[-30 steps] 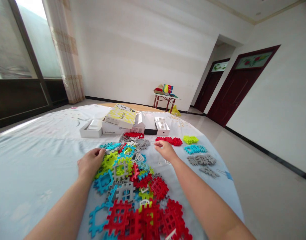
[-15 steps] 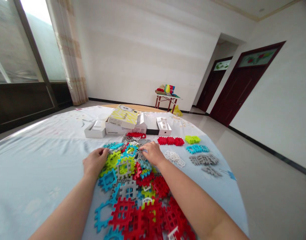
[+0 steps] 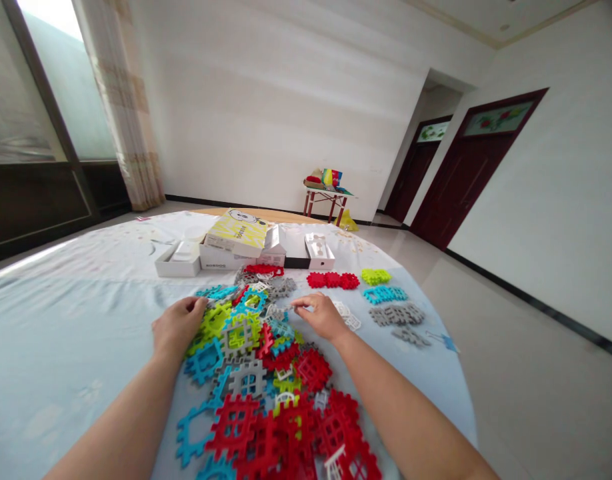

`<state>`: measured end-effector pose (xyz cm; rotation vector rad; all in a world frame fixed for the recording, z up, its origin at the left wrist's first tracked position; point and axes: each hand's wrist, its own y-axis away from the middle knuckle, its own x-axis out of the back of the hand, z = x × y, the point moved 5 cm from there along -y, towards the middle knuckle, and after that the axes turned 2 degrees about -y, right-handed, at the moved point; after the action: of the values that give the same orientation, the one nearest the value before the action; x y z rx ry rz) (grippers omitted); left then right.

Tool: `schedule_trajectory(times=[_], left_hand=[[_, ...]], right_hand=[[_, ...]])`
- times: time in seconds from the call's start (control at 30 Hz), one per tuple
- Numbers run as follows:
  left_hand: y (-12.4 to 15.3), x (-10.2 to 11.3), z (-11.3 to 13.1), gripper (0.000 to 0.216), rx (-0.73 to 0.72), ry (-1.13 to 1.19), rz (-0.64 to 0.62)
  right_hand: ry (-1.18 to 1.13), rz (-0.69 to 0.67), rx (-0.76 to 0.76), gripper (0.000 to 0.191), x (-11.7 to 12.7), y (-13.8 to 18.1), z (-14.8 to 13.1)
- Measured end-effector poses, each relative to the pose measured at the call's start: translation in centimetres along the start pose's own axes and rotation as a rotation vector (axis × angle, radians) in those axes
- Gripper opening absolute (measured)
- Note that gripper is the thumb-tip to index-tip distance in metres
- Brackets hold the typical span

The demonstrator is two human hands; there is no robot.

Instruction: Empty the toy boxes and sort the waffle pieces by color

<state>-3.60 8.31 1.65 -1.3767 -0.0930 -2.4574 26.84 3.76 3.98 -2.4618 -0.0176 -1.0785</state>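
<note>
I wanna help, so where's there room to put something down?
The biggest bare patch of tablecloth is left of the left arm, in front of the leftmost white box. A smaller one lies between the right arm and the grey row. It's crowded between the arms, where colourful pieces are piled.

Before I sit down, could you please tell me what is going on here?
Someone's left hand is at the left edge of a mixed pile of plastic pieces on a cloth-covered table. Their right hand is at the pile's right side; whether it holds a piece is unclear. To the right lie separate groups of red pieces, green pieces, blue pieces and gray pieces, with white pieces beside that hand.
</note>
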Motion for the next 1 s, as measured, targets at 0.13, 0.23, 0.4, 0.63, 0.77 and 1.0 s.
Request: schedule_trajectory(times=[0.13,0.23,0.4,0.63,0.77,1.0], left_hand=[[0.0,-0.1,0.1,0.046,-0.006,0.013,-0.013],[0.1,-0.1,0.1,0.046,0.003,0.008,-0.014],[0.3,0.1,0.3,0.047,0.017,0.002,-0.027],[-0.1,0.2,0.3,0.049,0.037,-0.047,-0.045],[-0.8,-0.1,-0.1,0.05,0.004,-0.061,-0.047],[-1.2,-0.3,-0.6,0.049,-0.002,-0.048,-0.013]], right_hand=[[0.04,-0.056,-0.038,0.031,-0.8,0.5,0.5],[0.051,-0.061,-0.062,0.034,-0.9,0.5,0.4],[0.001,-0.107,-0.105,0.029,-1.2,0.5,0.0],[-0.036,-0.172,-0.188,0.042,-2.0,0.4,0.3],[0.07,-0.127,-0.211,0.031,-1.1,0.4,-0.4],[0.184,-0.143,-0.212,0.056,-1.6,-0.5,-1.1]])
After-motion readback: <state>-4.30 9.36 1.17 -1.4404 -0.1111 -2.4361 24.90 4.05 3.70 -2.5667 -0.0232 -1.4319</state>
